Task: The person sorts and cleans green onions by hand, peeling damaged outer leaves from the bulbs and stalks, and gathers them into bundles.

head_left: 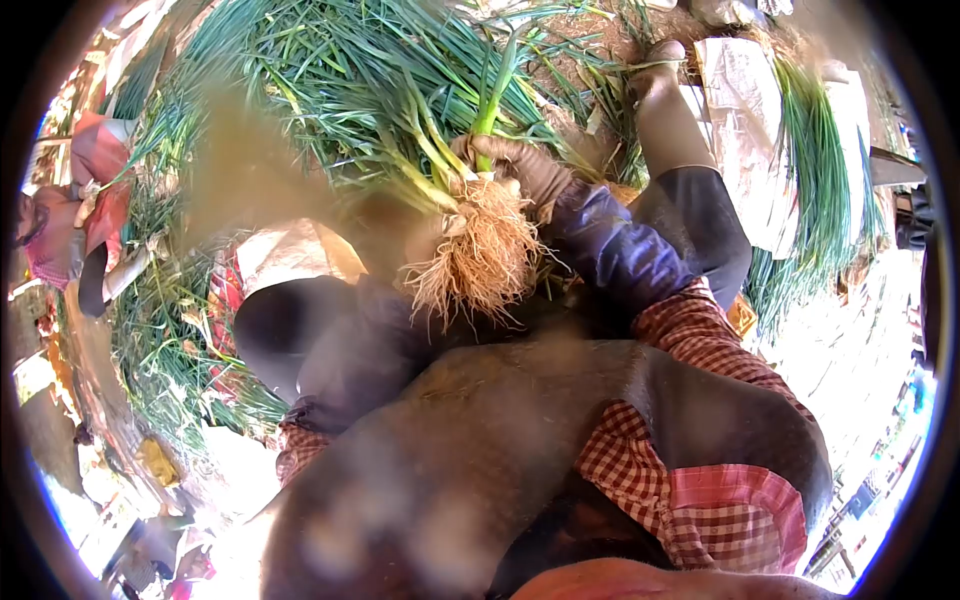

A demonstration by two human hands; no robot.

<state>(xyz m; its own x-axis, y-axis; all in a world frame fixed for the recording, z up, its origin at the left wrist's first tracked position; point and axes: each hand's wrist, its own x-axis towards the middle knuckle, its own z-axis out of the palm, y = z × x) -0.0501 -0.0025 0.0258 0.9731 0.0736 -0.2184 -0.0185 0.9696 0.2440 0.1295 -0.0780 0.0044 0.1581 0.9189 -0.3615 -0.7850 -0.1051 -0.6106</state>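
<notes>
Where green stalks (330,85) heap, brown soil (575,50), pale sacks (742,125)

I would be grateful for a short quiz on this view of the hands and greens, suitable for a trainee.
1. Multiple choice: which end of the held bunch is nearer the person's body?
A. Its pale, stringy roots
B. Its green leaf tips

2. True or false: more long green leaves lie on the far side of the bunch.

3. Fill in the blank: on the arm whose right hand grips the bunch, the sleeve has a ______ pattern towards the elbow.

Key: 1. A; 2. True; 3. checked
</notes>
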